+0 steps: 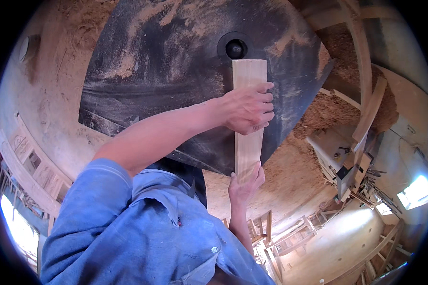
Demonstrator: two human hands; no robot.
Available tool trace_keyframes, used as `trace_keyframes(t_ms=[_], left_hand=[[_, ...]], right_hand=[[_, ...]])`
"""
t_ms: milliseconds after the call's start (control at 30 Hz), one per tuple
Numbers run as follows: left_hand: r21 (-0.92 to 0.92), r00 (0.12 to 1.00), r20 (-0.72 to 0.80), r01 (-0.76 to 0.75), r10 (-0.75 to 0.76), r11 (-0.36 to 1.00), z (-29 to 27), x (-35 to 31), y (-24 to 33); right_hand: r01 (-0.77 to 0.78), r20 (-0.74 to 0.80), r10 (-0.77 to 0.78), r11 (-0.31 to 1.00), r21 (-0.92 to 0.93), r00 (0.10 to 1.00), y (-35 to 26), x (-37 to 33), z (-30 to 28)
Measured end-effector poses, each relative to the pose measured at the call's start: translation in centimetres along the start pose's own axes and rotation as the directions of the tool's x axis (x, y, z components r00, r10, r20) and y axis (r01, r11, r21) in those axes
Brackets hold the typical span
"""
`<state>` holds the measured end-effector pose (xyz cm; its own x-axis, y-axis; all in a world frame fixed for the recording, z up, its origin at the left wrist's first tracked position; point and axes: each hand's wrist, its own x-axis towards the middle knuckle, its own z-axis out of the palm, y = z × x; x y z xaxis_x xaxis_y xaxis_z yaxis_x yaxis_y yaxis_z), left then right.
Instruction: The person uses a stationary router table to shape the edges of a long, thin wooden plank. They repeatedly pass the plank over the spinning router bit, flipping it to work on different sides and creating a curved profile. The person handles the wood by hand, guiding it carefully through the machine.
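A pale, straight wooden board (248,146) lies lengthwise over the dark machine table (185,85), which is streaked with sawdust. My left hand (249,110) reaches across from the left and is closed over the board's middle, fingers curled over its right edge. At the near end, my right hand (247,185) grips the board from below, thumb on its left side and fingers on its right. The board's far end is beside a round black spindle (235,49) set in a dark ring. Whether the two touch is unclear.
Sawdust (290,175) covers the floor around the table. Long curved timbers (361,61) stand at the right, near a pale bench (335,147) with tools on it. Carved wooden panels (31,161) lean at the left, and wooden frames (290,240) stand at the lower right.
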<state>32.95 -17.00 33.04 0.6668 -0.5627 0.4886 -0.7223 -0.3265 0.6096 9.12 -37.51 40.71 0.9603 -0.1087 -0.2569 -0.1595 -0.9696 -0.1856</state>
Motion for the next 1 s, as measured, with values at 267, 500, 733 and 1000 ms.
trace_keyframes(t_ms=[267,500,733,1000], left_hand=[[-0.018,0.999,-0.018,-0.029,0.028,0.999,0.7,1.6,-1.6],[0.037,1.000,0.001,-0.026,0.026,0.999,-0.1,1.2,-1.7],[0.010,0.998,-0.019,-0.052,0.052,0.999,-0.4,0.9,-2.0],[0.008,1.000,-0.025,0.018,-0.018,1.000,-0.9,0.2,-1.4]], right_hand=[[0.038,-0.072,-0.033,0.996,0.075,0.997,-1.1,0.6,1.0],[0.040,-0.058,-0.035,0.994,0.105,0.998,-1.1,0.7,0.9],[0.017,-0.049,-0.011,0.992,0.128,0.999,-1.8,0.0,1.6],[0.107,-0.058,-0.102,0.990,0.095,0.993,-0.9,0.1,1.7]])
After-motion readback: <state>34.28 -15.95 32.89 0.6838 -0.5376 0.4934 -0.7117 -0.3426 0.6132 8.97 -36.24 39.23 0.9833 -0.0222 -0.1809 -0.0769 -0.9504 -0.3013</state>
